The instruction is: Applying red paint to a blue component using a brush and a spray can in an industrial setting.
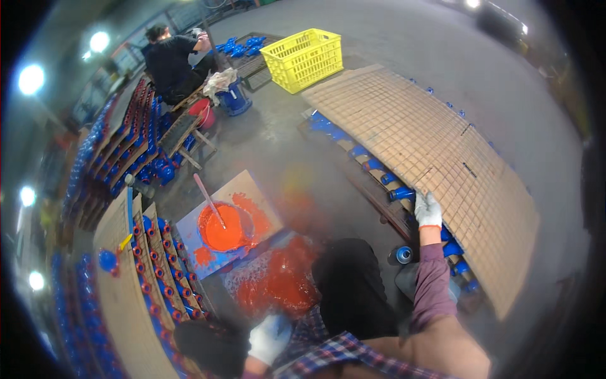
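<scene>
My right hand (427, 211), in a white glove with an orange cuff, reaches out to the right. Its fingers are closed over the near edge of a tan board with a wire grid (454, 158). Blue painted pieces (401, 193) lie in a row under that edge, one right beside the glove. My left hand (270, 338), also gloved in white, rests low by my lap, its fingers blurred. In front of me a bucket of orange-red paint (222, 226) stands on a splattered cardboard sheet (257, 197), with a pink-handled stirrer (207, 197) leaning in it.
At left, racks hold rows of blue pieces with red ends (165, 243). A glossy red paint spill (278, 275) covers the sheet before me. A spray can (403, 254) stands near my right arm. Farther off are a yellow crate (304, 60), a blue bucket (233, 98) and a seated person (170, 63).
</scene>
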{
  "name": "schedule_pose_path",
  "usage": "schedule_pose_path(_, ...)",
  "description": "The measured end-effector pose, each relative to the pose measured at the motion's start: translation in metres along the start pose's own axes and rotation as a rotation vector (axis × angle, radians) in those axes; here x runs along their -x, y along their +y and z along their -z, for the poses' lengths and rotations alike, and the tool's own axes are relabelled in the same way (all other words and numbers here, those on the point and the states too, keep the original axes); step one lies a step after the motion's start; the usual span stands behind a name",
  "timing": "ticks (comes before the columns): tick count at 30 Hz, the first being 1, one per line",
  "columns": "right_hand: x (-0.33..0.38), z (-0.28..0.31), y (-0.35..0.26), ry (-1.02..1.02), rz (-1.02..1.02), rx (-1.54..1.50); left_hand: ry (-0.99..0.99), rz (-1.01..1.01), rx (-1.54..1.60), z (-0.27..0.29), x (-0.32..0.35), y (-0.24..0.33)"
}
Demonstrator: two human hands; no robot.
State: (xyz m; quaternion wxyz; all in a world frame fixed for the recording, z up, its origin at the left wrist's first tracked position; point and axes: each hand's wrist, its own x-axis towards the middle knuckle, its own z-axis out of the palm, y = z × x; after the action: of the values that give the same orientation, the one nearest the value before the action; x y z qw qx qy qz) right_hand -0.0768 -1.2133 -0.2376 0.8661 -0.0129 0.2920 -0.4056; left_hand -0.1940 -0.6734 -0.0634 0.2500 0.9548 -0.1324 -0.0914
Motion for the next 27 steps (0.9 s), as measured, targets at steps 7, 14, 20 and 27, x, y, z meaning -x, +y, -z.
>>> schedule_pose_path(7, -0.082, -0.036, 0.029, -0.13, 0.1, 0.189, 0.013, -0.018, -0.012, -0.004, -0.002, 0.0)
schedule_pose_path(14, -0.15, -0.01, 0.032, 0.025, 0.115, 0.198, 0.029, 0.147, -0.01, -0.011, 0.019, -0.019)
schedule_pose_path(20, -0.163, -0.018, -0.015, 0.072, 0.131, 0.236, 0.059, 0.126, -0.031, -0.014, 0.017, -0.026)
schedule_pose_path(27, -0.159, -0.022, -0.121, 0.041, 0.254, 0.376, -0.026, 0.114, 0.053, -0.027, 0.014, -0.016)
